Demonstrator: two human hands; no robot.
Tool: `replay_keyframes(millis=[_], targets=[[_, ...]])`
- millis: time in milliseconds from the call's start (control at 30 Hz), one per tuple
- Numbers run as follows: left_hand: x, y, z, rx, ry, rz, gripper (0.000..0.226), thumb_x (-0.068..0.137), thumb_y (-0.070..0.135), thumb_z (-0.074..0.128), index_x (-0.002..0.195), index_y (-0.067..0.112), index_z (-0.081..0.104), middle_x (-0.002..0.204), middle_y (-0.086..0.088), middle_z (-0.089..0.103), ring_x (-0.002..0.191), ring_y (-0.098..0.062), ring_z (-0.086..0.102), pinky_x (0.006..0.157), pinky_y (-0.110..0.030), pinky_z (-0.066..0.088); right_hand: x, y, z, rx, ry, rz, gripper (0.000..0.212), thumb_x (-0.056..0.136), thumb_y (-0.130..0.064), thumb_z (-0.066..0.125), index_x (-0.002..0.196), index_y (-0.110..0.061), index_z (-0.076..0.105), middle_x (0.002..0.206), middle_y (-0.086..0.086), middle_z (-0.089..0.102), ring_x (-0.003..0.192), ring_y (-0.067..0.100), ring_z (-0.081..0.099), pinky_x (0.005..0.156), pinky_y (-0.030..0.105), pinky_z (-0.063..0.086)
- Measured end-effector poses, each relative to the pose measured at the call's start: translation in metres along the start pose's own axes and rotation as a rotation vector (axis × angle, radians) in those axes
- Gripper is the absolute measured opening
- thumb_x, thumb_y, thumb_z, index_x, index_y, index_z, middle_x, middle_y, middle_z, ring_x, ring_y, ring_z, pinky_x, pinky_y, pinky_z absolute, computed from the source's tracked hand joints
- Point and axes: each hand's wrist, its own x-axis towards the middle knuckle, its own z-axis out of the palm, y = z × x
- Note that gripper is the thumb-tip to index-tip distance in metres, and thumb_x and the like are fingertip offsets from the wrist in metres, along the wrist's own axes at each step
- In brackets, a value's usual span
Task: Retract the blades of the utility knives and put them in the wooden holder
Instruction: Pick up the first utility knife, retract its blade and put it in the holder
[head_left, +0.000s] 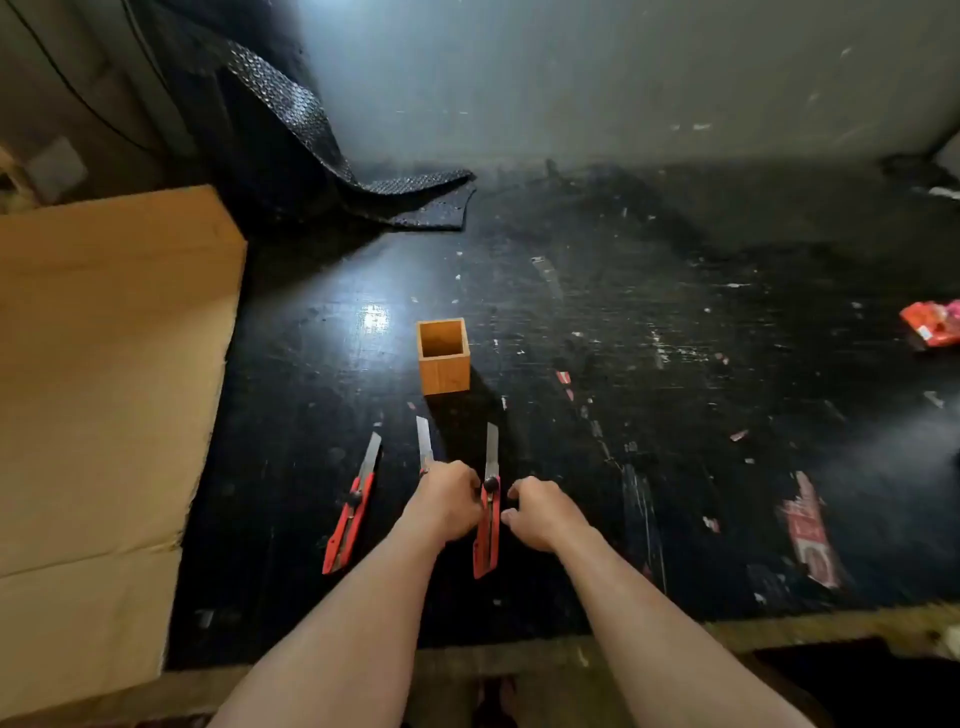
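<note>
Three red utility knives lie on the black table with their blades extended toward the wooden holder (444, 358), an empty, open-topped square box. The left knife (350, 514) lies free. Only the blade (424, 441) of the middle knife shows; my left hand (449, 499) and forearm cover its body. My left hand's curled fingers touch the right knife (487, 535) at its black knob. I cannot tell whether they grip it. My right hand (540, 512) sits just right of that knife, fingers curled and apart, holding nothing.
A large cardboard sheet (104, 389) covers the table's left side. Black textured matting (363, 182) is heaped at the back left. Red packaging (932, 325) lies at the far right and a torn red label (810, 530) nearer. The table's wooden front edge (571, 654) runs below my arms.
</note>
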Motion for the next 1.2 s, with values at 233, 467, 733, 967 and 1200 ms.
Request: replay_keyframes(millis=[233,467,733,967,1200], targets=[[0.004,0.002,0.03,-0.149,0.059,-0.154,0.011,0.092,0.011,0.07,0.098,0.013,0.08,0.094,-0.004,0.078,0.082,-0.014,0.068,0.075,-0.028,0.058,0.002,0.005,0.024,0.266,0.05,0.045,0.032,0.099,-0.019,0.06,0.131,-0.018,0.063,0.112,0.007,0.074,0.099,0.02,0.072,0.089,0.04,0.06],[0.002,0.002,0.036,-0.468,0.112,-0.263,0.035,0.089,0.003,0.074,0.122,0.015,0.072,0.114,-0.002,0.076,0.102,-0.013,0.072,0.085,-0.027,0.062,0.005,0.012,0.023,0.493,0.11,0.033,0.03,0.095,-0.01,0.067,0.122,-0.022,0.061,0.092,-0.003,0.073,0.086,0.009,0.073,0.083,0.033,0.063],[0.003,0.02,-0.016,-0.753,0.196,-0.126,0.027,0.087,0.008,0.077,0.104,0.028,0.078,0.101,0.004,0.081,0.099,-0.015,0.077,0.088,-0.044,0.064,0.004,0.0,-0.032,0.691,0.187,-0.167,0.028,0.09,-0.004,0.071,0.114,-0.017,0.066,0.102,0.005,0.076,0.091,0.019,0.078,0.081,0.045,0.066],[0.002,0.041,-0.099,-0.922,0.196,0.004,0.033,0.093,-0.004,0.068,0.12,0.015,0.069,0.112,-0.013,0.076,0.1,-0.028,0.077,0.081,-0.049,0.066,-0.009,-0.046,-0.095,0.835,0.2,-0.366,0.029,0.093,0.006,0.066,0.12,-0.002,0.062,0.106,0.012,0.075,0.094,0.021,0.076,0.07,0.029,0.065],[-0.017,0.057,-0.162,-1.066,0.259,0.097,0.04,0.091,-0.012,0.066,0.126,0.007,0.07,0.1,-0.015,0.081,0.079,-0.026,0.081,0.069,-0.043,0.067,-0.023,-0.092,-0.145,0.676,0.324,-0.576,0.03,0.096,0.001,0.061,0.124,-0.009,0.06,0.104,0.011,0.075,0.087,0.019,0.078,0.074,0.034,0.066]])
